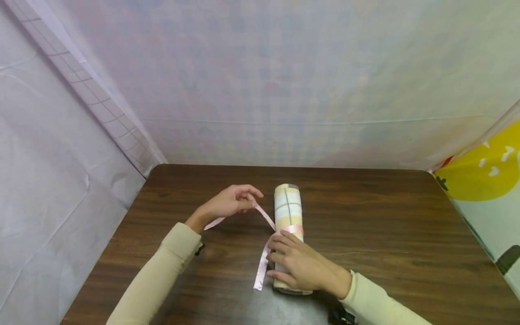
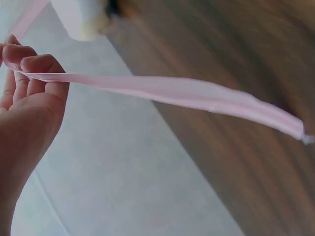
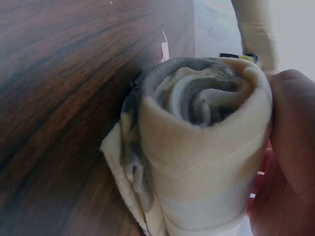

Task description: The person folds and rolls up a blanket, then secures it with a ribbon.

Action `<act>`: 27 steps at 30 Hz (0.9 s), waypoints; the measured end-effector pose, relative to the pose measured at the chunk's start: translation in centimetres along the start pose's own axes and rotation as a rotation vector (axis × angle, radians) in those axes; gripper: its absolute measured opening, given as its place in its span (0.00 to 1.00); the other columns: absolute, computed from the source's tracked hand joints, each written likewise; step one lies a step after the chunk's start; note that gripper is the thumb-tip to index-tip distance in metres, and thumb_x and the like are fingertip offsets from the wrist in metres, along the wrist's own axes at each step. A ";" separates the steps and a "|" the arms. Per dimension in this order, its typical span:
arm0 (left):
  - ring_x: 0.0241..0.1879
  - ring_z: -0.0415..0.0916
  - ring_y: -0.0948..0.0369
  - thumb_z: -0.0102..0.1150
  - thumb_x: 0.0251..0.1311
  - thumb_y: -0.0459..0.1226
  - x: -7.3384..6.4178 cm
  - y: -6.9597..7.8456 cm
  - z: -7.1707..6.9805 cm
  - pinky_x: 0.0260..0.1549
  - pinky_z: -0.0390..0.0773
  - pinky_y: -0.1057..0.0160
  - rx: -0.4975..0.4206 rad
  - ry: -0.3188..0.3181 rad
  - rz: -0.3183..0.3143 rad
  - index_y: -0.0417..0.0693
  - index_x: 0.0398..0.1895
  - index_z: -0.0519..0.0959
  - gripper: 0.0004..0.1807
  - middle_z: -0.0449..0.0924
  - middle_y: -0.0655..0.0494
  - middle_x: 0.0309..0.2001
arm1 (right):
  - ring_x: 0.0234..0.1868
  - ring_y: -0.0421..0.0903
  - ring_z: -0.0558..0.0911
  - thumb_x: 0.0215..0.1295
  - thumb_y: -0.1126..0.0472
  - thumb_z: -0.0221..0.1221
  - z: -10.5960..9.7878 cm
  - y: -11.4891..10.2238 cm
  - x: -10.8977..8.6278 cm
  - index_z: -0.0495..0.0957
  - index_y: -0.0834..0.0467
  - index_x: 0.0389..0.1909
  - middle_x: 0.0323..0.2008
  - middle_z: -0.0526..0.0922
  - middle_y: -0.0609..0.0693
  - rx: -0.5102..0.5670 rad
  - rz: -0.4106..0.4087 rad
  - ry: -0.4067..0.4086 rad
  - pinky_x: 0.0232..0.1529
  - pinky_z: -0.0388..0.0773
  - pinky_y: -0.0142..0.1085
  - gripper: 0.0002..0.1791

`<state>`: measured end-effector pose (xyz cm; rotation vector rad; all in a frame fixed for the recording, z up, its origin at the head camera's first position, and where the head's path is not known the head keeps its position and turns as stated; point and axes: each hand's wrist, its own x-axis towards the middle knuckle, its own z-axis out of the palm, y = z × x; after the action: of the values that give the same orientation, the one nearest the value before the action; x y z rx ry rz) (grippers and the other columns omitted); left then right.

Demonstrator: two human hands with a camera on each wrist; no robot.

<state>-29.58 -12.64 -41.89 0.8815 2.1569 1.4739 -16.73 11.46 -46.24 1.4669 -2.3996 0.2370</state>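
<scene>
A rolled cloth, cream and white with grey check lines, lies lengthwise on the table. A pink ribbon goes around its middle, with loose ends on the left side. To the left of the roll, my left hand pinches one end of the ribbon, raised off the table; the tail trails past the hand in the left wrist view. My right hand rests across the near half of the roll, fingertips at its left side by the other ribbon end. The right wrist view shows the roll's spiral end.
The brown wooden table extends to both sides of the roll. Pale patterned curtain hangs behind it, and white sheeting is on the left. A yellow printed shape shows at the right.
</scene>
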 end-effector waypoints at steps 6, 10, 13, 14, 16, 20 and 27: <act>0.33 0.75 0.62 0.57 0.67 0.29 2.0 1.9 1.7 0.36 0.76 0.58 -0.023 -0.043 0.035 0.37 0.56 0.76 0.15 0.81 0.54 0.34 | 0.57 0.51 0.77 0.67 0.46 0.61 0.1 0.0 -0.2 0.83 0.52 0.42 0.46 0.83 0.49 0.002 0.014 -0.026 0.67 0.64 0.55 0.14; 0.38 0.78 0.53 0.57 0.67 0.30 3.4 3.0 2.6 0.38 0.79 0.60 0.052 -0.086 0.077 0.35 0.58 0.75 0.17 0.81 0.47 0.36 | 0.58 0.51 0.77 0.67 0.46 0.60 0.1 0.0 -0.2 0.83 0.52 0.42 0.46 0.84 0.49 0.000 0.020 -0.045 0.67 0.64 0.55 0.14; 0.40 0.79 0.45 0.56 0.68 0.31 4.4 4.0 3.2 0.37 0.78 0.63 0.136 -0.123 0.112 0.40 0.58 0.76 0.16 0.82 0.44 0.39 | 0.58 0.51 0.77 0.67 0.47 0.60 0.1 0.0 -0.2 0.84 0.52 0.41 0.46 0.84 0.49 -0.004 0.017 -0.044 0.67 0.64 0.55 0.14; 0.41 0.79 0.43 0.56 0.68 0.32 4.7 4.2 3.4 0.37 0.78 0.64 0.152 -0.137 0.117 0.42 0.58 0.76 0.16 0.82 0.44 0.40 | 0.58 0.51 0.77 0.67 0.47 0.61 0.1 0.0 -0.1 0.84 0.52 0.41 0.46 0.84 0.49 -0.007 0.015 -0.041 0.67 0.64 0.55 0.14; 0.42 0.80 0.46 0.56 0.69 0.33 5.2 4.8 3.9 0.39 0.79 0.62 0.181 -0.164 0.126 0.46 0.59 0.77 0.16 0.83 0.47 0.42 | 0.57 0.51 0.77 0.66 0.47 0.61 0.1 0.0 -0.1 0.84 0.52 0.40 0.45 0.84 0.48 -0.009 0.010 -0.036 0.67 0.64 0.55 0.13; 0.45 0.78 0.60 0.57 0.68 0.34 6.3 5.8 5.4 0.46 0.79 0.63 0.237 -0.218 0.164 0.50 0.57 0.78 0.15 0.81 0.54 0.46 | 0.56 0.51 0.77 0.66 0.47 0.61 0.2 0.1 0.0 0.84 0.52 0.39 0.43 0.84 0.47 -0.006 0.008 -0.040 0.66 0.65 0.53 0.13; 0.38 0.79 0.65 0.56 0.67 0.30 8.1 7.2 8.7 0.44 0.78 0.71 0.272 -0.353 0.249 0.43 0.55 0.77 0.14 0.81 0.57 0.36 | 0.57 0.51 0.77 0.67 0.47 0.60 0.4 0.0 0.0 0.84 0.52 0.38 0.42 0.84 0.46 -0.005 0.017 -0.054 0.66 0.65 0.52 0.13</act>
<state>-28.04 0.67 -38.23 1.4322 2.0589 1.0367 -16.80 11.39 -46.58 1.4693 -2.4541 0.1972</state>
